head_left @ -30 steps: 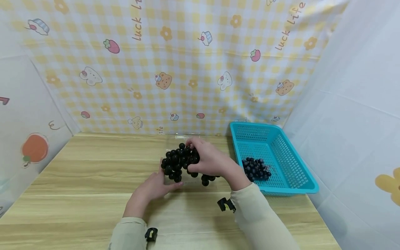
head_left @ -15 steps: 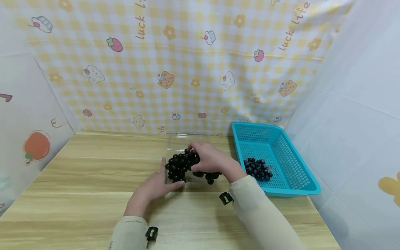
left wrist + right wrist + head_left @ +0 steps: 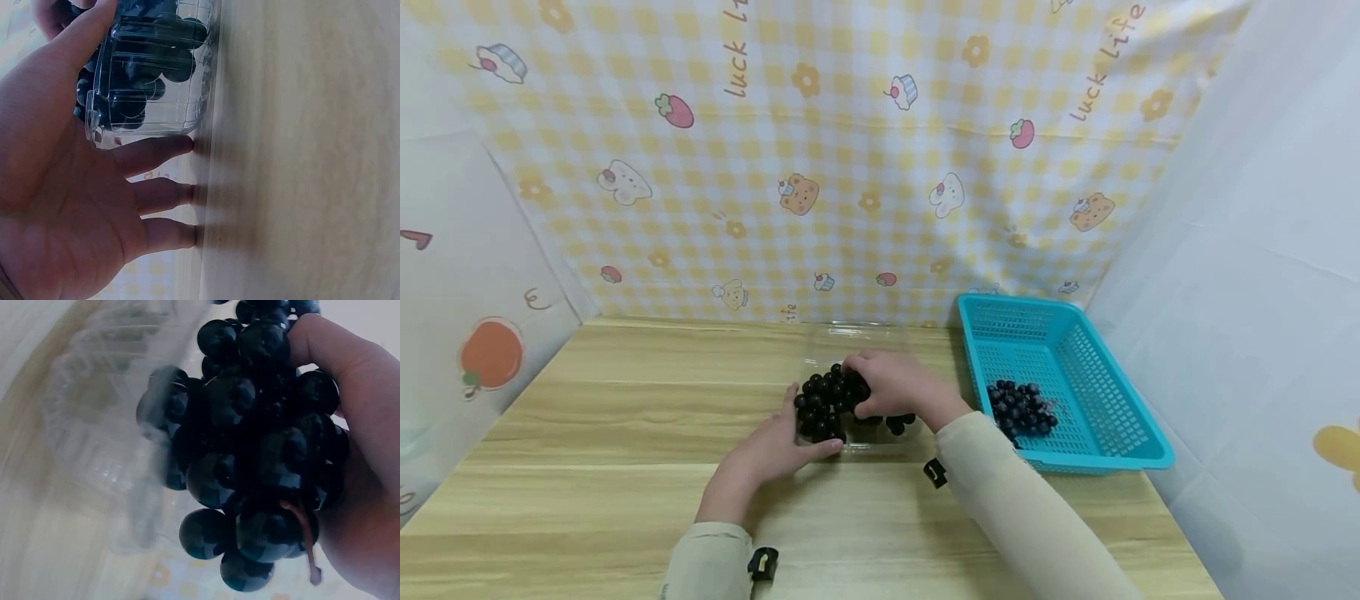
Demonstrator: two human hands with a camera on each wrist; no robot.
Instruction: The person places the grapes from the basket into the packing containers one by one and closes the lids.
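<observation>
My right hand grips a bunch of dark grapes, its thumb and fingers curled round the bunch. The bunch sits at the left part of a clear plastic clamshell container, with a brown stem showing in the right wrist view. At the container's near left corner rests my left hand, its fingers straight along the left side and its thumb along the front. Fingertips touch the table in the left wrist view. A few more grapes show under my right hand.
A blue plastic basket stands on the right of the wooden table, with more dark grapes at its left side. The container's clear lid lies folded back near the patterned cloth behind the table.
The gripped bunch has come down into the container, and my right hand has shifted slightly lower. My left hand has stayed at the container's corner.
</observation>
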